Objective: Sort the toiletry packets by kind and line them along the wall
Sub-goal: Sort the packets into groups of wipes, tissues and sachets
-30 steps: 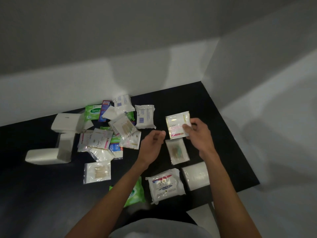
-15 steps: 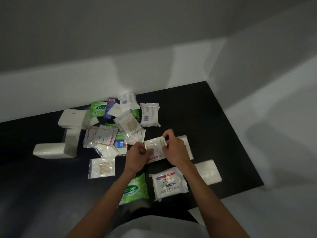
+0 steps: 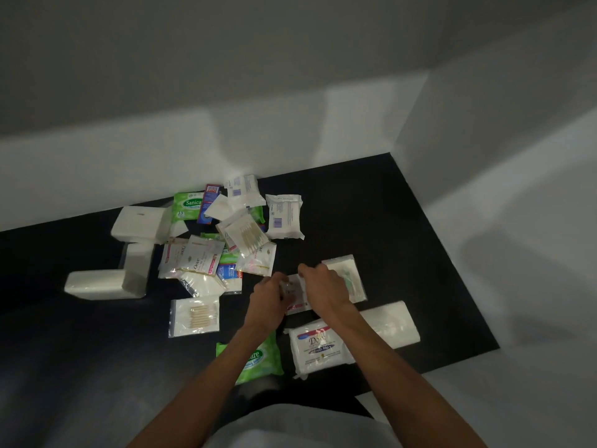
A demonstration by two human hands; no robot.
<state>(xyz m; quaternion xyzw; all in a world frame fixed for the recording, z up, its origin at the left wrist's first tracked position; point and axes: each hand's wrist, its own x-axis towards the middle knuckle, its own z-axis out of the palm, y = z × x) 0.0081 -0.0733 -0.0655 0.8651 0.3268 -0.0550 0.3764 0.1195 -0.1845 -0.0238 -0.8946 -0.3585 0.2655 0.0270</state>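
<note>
Sachet [image 3: 295, 294] sits pinched between left hand [image 3: 269, 300] and right hand [image 3: 324, 291], both grips holding it.

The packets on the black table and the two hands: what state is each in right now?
Left hand: gripping the small sachet.
Right hand: gripping the same sachet.
Small sachet: held between both hands.
Dove pack: lying flat, untouched.
Cotton bud bag: flat, apart from the pile.
Pile of packets: jumbled, unsorted.

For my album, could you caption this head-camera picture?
Both hands, left and right, hold a small sachet over a black table strewn with unsorted toiletry packets.
</note>
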